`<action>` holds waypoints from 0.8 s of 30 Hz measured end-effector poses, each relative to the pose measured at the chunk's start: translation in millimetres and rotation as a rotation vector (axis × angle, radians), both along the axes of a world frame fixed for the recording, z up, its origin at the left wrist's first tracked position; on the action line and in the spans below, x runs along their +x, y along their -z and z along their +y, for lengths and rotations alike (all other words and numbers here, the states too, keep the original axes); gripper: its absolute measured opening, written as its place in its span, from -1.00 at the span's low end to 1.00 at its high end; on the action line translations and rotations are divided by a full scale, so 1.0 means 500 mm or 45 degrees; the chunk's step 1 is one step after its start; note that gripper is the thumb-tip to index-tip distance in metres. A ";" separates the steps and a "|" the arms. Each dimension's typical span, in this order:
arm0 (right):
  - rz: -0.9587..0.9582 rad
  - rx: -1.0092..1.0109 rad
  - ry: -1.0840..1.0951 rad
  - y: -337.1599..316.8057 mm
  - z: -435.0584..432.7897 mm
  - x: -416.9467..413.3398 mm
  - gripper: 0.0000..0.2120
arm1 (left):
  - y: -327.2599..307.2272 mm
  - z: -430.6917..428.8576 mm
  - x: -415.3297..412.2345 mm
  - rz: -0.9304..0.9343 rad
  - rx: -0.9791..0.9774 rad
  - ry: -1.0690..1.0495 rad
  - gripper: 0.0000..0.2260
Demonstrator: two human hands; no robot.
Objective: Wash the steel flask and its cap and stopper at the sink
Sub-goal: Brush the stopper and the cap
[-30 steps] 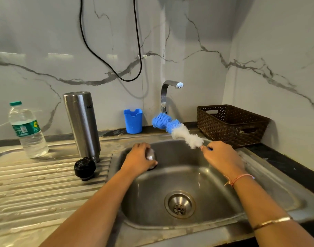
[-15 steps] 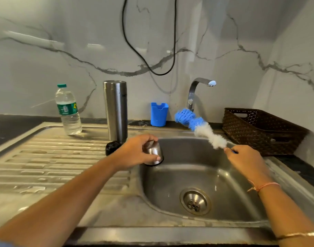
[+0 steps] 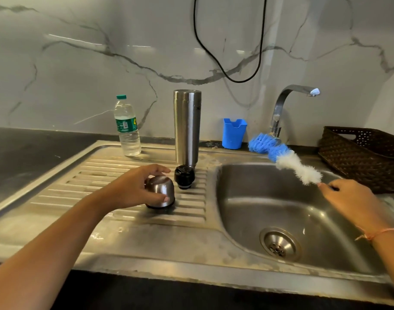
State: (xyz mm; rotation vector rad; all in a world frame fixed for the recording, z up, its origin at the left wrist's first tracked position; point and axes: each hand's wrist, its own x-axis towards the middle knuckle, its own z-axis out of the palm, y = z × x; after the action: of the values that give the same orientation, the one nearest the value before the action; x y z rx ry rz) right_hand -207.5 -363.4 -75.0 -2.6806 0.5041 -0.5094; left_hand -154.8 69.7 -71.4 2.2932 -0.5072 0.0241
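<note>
We are looking at a domestic kitchen. A stainless steel sink (image 3: pixel 236 220) fills the lower frame, its bowl toward four o'clock with a drain strainer (image 3: pixel 280 245) in the bottom, its ribbed draining board (image 3: pixel 102 175) toward nine o'clock. A curved tap (image 3: pixel 276 117) rises at two o'clock. The sink is set into a dark worktop (image 3: pixel 35 148), backed by glossy marble-veined wall panels (image 3: pixel 79 74) from ten to two. A blue plastic holder (image 3: pixel 233 136) stands by the tap at one o'clock, a brown woven basket (image 3: pixel 359 157) at three, and a blue-and-white bottle brush (image 3: pixel 283 157) reaches over the bowl.
</note>
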 end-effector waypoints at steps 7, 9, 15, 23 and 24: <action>-0.029 -0.024 0.033 0.000 -0.001 -0.001 -0.63 | 0.021 -0.029 0.001 -0.066 0.087 0.034 -0.39; -0.034 -0.031 0.030 0.000 0.001 -0.002 -0.63 | 0.023 -0.033 0.000 -0.068 0.074 0.033 -0.37; -0.033 -0.015 0.016 0.001 0.007 -0.005 -0.64 | 0.029 -0.045 -0.007 -0.062 0.074 0.064 -0.23; -0.038 -0.005 0.041 0.004 0.010 -0.001 -0.63 | 0.030 -0.037 -0.001 -0.086 -0.022 0.034 0.10; -0.045 0.002 0.041 0.004 0.011 -0.001 -0.63 | 0.029 -0.038 0.000 -0.114 -0.089 0.012 0.05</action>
State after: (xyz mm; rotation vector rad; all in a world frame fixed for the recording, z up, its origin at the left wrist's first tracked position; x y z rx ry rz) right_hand -207.9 -357.8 -77.1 -2.6609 0.5377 -0.5643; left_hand -154.8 50.7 -86.1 2.2291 -0.5548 0.1385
